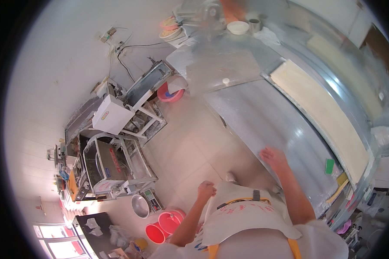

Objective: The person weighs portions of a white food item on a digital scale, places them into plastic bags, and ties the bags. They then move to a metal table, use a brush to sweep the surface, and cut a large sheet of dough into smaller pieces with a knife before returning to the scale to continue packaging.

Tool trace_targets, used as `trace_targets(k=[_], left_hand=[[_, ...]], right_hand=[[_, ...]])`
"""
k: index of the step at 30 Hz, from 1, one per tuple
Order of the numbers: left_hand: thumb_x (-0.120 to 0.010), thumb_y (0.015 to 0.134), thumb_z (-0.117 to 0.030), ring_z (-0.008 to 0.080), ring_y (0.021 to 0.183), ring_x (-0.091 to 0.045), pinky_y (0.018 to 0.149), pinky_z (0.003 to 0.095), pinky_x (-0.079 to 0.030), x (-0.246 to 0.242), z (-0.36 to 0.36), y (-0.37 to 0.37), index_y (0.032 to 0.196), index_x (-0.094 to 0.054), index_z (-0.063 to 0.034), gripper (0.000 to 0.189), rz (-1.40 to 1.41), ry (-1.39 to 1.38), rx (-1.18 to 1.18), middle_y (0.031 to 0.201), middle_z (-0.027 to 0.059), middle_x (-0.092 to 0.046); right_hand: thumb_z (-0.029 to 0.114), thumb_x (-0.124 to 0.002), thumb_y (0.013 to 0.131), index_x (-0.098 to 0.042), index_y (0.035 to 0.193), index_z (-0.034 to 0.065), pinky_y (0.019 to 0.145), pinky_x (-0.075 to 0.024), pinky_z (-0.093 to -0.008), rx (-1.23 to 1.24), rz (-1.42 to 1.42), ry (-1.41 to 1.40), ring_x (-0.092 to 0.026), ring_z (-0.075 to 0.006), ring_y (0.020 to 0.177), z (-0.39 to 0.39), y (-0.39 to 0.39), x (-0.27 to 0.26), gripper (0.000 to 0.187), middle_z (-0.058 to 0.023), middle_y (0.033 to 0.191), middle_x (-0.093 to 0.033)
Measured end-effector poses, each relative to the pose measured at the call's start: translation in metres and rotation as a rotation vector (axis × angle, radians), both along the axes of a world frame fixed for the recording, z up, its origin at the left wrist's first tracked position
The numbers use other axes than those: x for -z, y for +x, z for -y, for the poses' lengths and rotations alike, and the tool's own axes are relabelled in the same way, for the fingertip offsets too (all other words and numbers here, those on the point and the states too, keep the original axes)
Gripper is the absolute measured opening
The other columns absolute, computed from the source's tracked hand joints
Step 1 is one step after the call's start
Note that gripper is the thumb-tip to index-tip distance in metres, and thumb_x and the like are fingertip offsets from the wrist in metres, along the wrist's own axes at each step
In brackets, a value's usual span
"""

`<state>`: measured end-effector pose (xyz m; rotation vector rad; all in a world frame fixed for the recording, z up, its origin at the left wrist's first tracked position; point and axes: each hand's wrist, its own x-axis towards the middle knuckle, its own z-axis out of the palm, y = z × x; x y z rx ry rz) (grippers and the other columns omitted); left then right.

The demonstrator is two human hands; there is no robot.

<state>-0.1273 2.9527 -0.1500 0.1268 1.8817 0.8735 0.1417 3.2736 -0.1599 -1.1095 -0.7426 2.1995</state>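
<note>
My left hand [206,191] hangs beside the white apron [246,210], above the tiled floor. Its fingers are curled, and nothing shows in them. My right hand [274,157], a little blurred, is at the near edge of the metal worktable [262,113], holding nothing visible. Whether it touches the tabletop I cannot tell. Farther right on that table lie a green scouring pad [329,166] and a brush with a wooden handle [337,191]. A long pale sheet, apparently of dough [321,119], rests along the table's far side.
To the left stand a dough-working machine [107,162] and a machine with a white housing [112,114]. A pink basin [170,93], red buckets [157,232], a metal bowl [140,206] and a digital scale [152,200] sit on the floor. A white bowl [237,28] occupies the back counter.
</note>
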Motion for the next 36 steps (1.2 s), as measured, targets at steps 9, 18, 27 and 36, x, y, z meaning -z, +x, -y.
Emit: trace_targets(k=[9, 18, 27, 36], left_hand=[[-0.054, 0.103, -0.006, 0.026, 0.069, -0.074, 0.061, 0.0377, -0.063, -0.017, 0.041, -0.174, 0.123, -0.066, 0.0081, 0.028, 0.037, 0.058, -0.444, 0.092, 0.0207, -0.075], [-0.056, 0.104, -0.008, 0.0266, 0.071, -0.075, 0.063, 0.0377, -0.063, -0.009, 0.019, -0.284, 0.124, -0.067, 0.0088, 0.028, 0.085, -0.093, -0.677, 0.094, 0.0216, -0.076], [-0.06, 0.107, -0.011, 0.0233, 0.071, -0.073, 0.065, 0.0351, -0.063, -0.026, -0.101, -0.439, 0.12, -0.068, 0.0062, 0.023, 0.099, 0.063, -0.541, 0.091, 0.0163, -0.075], [-0.063, 0.108, -0.018, 0.0213, 0.079, -0.073, 0.07, 0.0341, -0.061, -0.043, -0.135, -0.521, 0.116, -0.071, 0.0006, 0.022, 0.09, 0.119, -0.366, 0.093, 0.0117, -0.074]], right_hand=[[0.04, -0.081, 0.096, -0.066, 0.124, 0.003, 0.072, -0.0602, -0.0476, 0.195, 0.308, -0.013, -0.069, -0.0305, 0.086, -0.266, -0.357, 0.031, 0.049, -0.0151, 0.096, -0.067], [0.038, -0.056, 0.106, -0.071, 0.116, 0.0046, 0.085, -0.0625, -0.0445, -0.196, 1.187, 0.571, -0.075, -0.0302, 0.101, -0.322, -0.447, 0.097, 0.038, -0.0133, 0.113, -0.077], [0.018, -0.059, 0.099, -0.084, 0.11, 0.0078, 0.092, -0.0619, -0.0409, -0.708, 1.635, 0.914, -0.077, -0.0268, 0.106, -0.334, -0.492, -0.007, 0.029, -0.0129, 0.115, -0.082], [0.034, -0.072, 0.096, -0.067, 0.134, 0.0067, 0.099, -0.0598, -0.0504, -0.368, 1.508, 0.822, -0.071, -0.0388, 0.117, -0.291, -0.57, -0.027, 0.047, -0.0204, 0.131, -0.07]])
